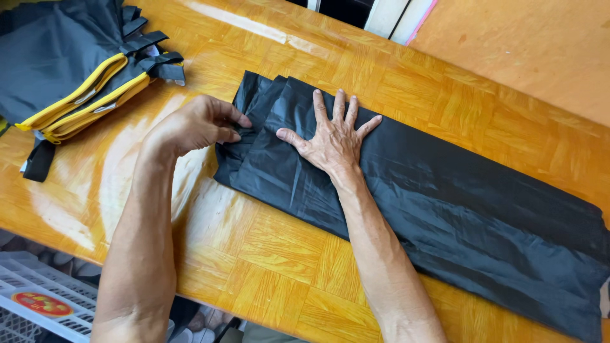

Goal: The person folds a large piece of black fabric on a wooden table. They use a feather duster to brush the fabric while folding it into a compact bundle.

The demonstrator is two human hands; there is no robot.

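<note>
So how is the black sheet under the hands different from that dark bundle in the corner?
The black plastic sheet lies folded in a long flat strip across the wooden table; the dark bundle sits heaped at the far left corner. The sheet is plain and glossy, while the bundle has yellow edging and straps. The right hand presses the sheet flat and the left hand pinches its end; nobody touches the bundle. Both are dark.

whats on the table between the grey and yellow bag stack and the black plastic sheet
In the head view, only bare glossy wooden tabletop lies between the grey fabric bags with yellow trim and the folded black plastic sheet. The left hand pinches the sheet's near edge.
</note>
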